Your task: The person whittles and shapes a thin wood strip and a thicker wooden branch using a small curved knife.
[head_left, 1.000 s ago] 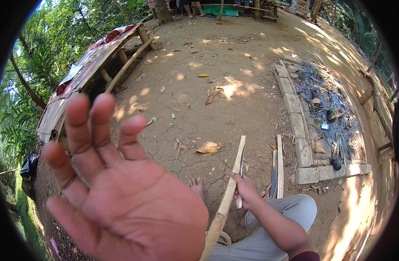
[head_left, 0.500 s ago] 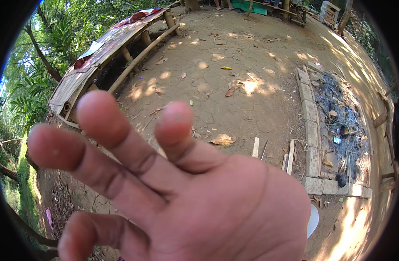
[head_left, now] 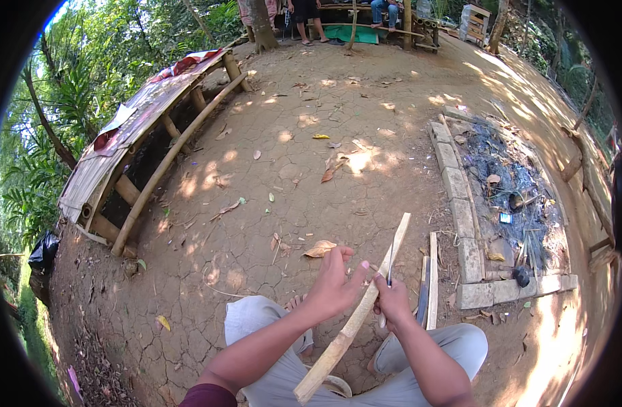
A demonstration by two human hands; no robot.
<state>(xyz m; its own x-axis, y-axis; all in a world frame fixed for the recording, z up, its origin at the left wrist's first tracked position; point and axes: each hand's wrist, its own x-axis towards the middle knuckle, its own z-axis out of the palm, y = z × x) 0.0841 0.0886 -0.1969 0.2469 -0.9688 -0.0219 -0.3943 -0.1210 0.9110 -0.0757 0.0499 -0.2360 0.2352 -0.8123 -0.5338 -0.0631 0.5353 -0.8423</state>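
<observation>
A long, pale split stick (head_left: 345, 332) slants from beyond my hands back over my lap, between my knees. My right hand (head_left: 394, 303) is closed around a knife (head_left: 391, 261), its thin blade pointing away from me along the stick's far part. The stick passes against the right hand's fingers; whether they also grip it is hard to tell. Just left of the stick, my left hand (head_left: 332, 283) is open, fingers stretched, with its thumb close to the right hand. On the ground right of my right hand lie another pale strip (head_left: 432, 278) and a dark, wide blade (head_left: 423, 292).
A block-edged fire pit (head_left: 468, 254) with ash and charred bits lies to the right. On the left stands a low bamboo platform (head_left: 138, 112), with a black bag (head_left: 44, 249) near it. People's legs (head_left: 304, 17) show at the far back. Dry leaves dot the cracked earth.
The open hand that filled the view close to the camera has dropped away, revealing both arms, the stick and my knees. The view has tilted, and the surroundings sit slightly farther left.
</observation>
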